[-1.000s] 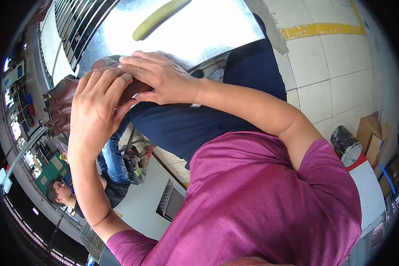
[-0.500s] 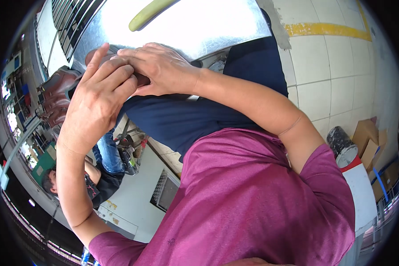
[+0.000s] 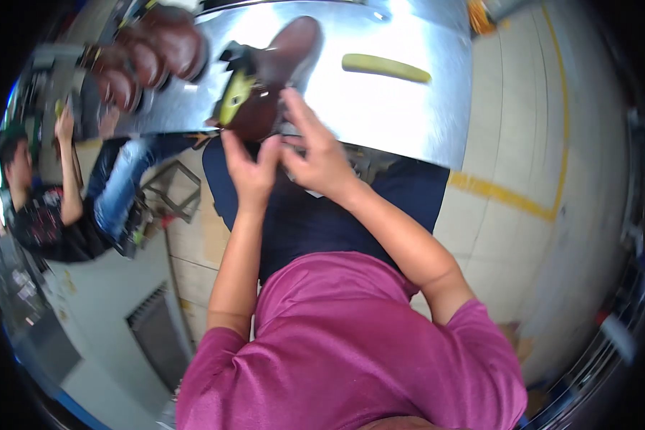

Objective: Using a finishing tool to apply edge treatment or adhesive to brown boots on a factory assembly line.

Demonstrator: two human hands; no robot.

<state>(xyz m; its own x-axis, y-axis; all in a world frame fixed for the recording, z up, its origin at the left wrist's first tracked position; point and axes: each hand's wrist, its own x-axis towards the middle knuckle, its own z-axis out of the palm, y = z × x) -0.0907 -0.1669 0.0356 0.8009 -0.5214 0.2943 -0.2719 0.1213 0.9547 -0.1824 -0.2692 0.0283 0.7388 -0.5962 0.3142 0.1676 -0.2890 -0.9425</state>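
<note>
A brown leather shoe point(image 3: 294, 54) lies on the shiny metal table point(image 3: 380, 115), its rounded toe pointing away from me. A yellow-green patch point(image 3: 235, 99) shows at its left side, beside dark parts. At the shoe's near end is my left hand point(image 3: 249, 172), thumb and forefinger apart. My right hand point(image 3: 321, 154) is beside the shoe's right side, fingers stretched out and slightly blurred. Neither hand is closed round the shoe; whether the fingertips touch it I cannot tell. To the right rests a long yellow-green strip point(image 3: 385, 68) with rounded ends.
Several more brown shoes point(image 3: 175, 43) stand in a row at the table's far left. Beyond them, on the left, a person point(image 3: 57, 208) in dark clothes and jeans has an arm raised. A grey cabinet point(image 3: 111, 308) stands lower left. A yellow line point(image 3: 505, 195) crosses the tiled floor.
The view has swung, bringing more of the table into sight. My hands were bunched together over a brown item at the table edge; now they are apart, fingers spread, with the shoe lying beyond them.
</note>
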